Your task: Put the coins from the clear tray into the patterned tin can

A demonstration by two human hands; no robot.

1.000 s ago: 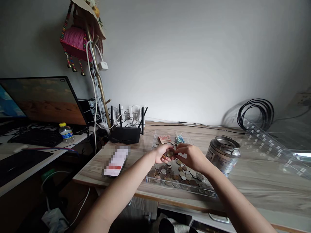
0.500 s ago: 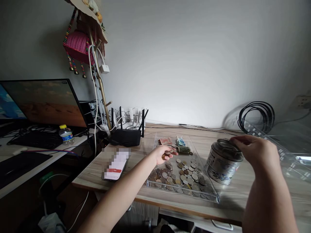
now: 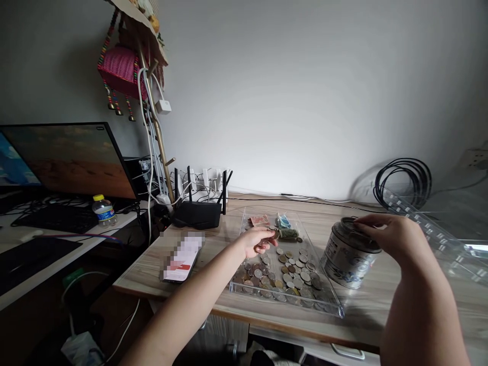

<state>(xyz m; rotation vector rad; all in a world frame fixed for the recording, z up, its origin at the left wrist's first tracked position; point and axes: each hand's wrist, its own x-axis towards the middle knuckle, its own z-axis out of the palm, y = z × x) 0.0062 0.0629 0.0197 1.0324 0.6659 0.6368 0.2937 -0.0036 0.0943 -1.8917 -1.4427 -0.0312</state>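
Note:
My left hand (image 3: 260, 241) is held over a clear plastic tray (image 3: 236, 287), its fingers curled around coins, mostly hidden now; one edge seems to show by the thumb tip. Many loose coins (image 3: 297, 274) lie spread in the tray below. Toward the tray's back are a reddish banknote (image 3: 260, 220), a blue one (image 3: 283, 221) and a rolled greenish one (image 3: 287, 234). To the right, my right hand (image 3: 389, 231) has its fingers pinched together at the lid of a round patterned tin (image 3: 348, 259). What that pinch holds is hidden.
A phone (image 3: 185, 259) lies left of the tray, with a black router (image 3: 198, 214) behind it. Coiled black cable (image 3: 402, 183) and a clear plastic case (image 3: 438, 234) are at the right. A monitor (image 3: 72, 162) and a bottle (image 3: 103, 211) stand on the left desk.
My left thumb has moved forward and the fingers have curled, covering the coins that showed before. My right hand's fingertips have shifted slightly left over the tin's lid.

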